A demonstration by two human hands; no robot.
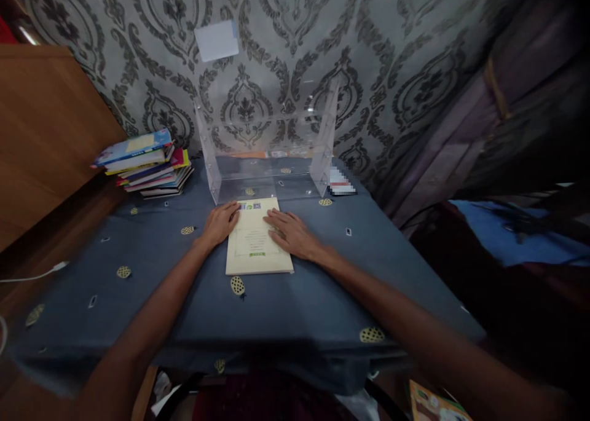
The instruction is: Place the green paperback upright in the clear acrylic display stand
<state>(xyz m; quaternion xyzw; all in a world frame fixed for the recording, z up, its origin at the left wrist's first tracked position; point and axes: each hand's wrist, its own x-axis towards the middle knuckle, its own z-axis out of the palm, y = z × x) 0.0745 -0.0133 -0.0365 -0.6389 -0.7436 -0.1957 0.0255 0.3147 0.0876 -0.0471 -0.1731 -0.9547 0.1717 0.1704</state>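
Note:
A cream-coloured book (256, 255) lies flat on the table, back cover up, just in front of a clear acrylic stand (267, 138). My left hand (221, 222) rests with fingers stretched out along the book's left edge near its far corner. On the book's right half my right hand (291, 232) lies flat, fingers apart, pressing on the cover. Neither hand grips anything.
The table wears a dark blue cloth (152, 267) with small yellow motifs. A stack of several colourful books (145, 163) sits at the far left. Patterned wallpaper stands behind, a wooden panel (41, 132) at left, dark curtains (516, 101) at right. A white cable (32, 276) crosses the left edge.

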